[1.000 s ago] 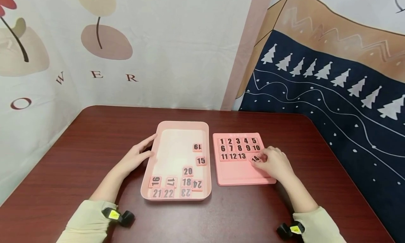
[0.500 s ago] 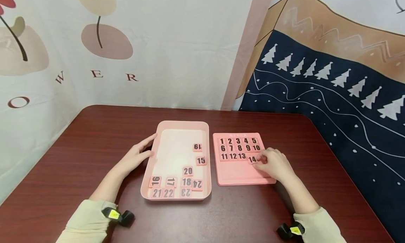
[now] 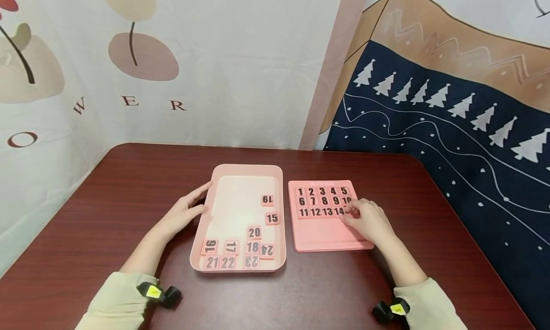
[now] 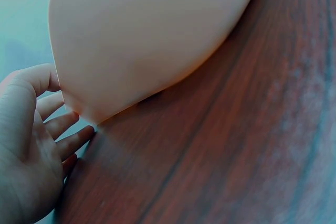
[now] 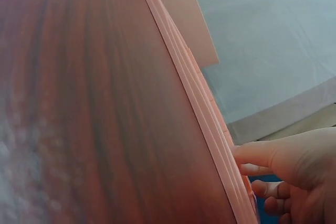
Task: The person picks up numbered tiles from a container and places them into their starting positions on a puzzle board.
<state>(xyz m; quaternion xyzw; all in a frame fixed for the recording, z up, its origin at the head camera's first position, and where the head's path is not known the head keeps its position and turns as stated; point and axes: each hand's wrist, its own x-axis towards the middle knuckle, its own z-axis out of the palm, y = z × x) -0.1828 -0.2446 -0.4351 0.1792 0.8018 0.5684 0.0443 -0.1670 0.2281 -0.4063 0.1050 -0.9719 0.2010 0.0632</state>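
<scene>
A pink number board (image 3: pixel 320 234) lies at the right of the middle. Tiles 1 to 14 stand on it in ordered rows, with tile 14 (image 3: pixel 339 211) at the end of the third row. My right hand (image 3: pixel 369 221) holds the right side of tile 14 between thumb and index finger; the fingertips partly cover tile 10. To the left, a pale pink tray (image 3: pixel 232 196) contains loose number tiles. My left hand (image 3: pixel 182 214) rests its thumb and fingers against the tray's left wall. In the left wrist view those fingers (image 4: pixel 76 141) touch the tray's edge.
Inside the tray are tile 19 (image 3: pixel 267 199), tile 15 (image 3: pixel 272 218), tile 20 (image 3: pixel 254 232) and several more near its front end, some turned sideways or upside down. The dark red wooden table (image 3: pixel 318 296) reaches printed cloths (image 3: pixel 258 81) behind it.
Tile 14 was tilted and low, then straightened, and now sits level with tile 13. My right hand moved slightly left and up with it. The left hand stays at the tray.
</scene>
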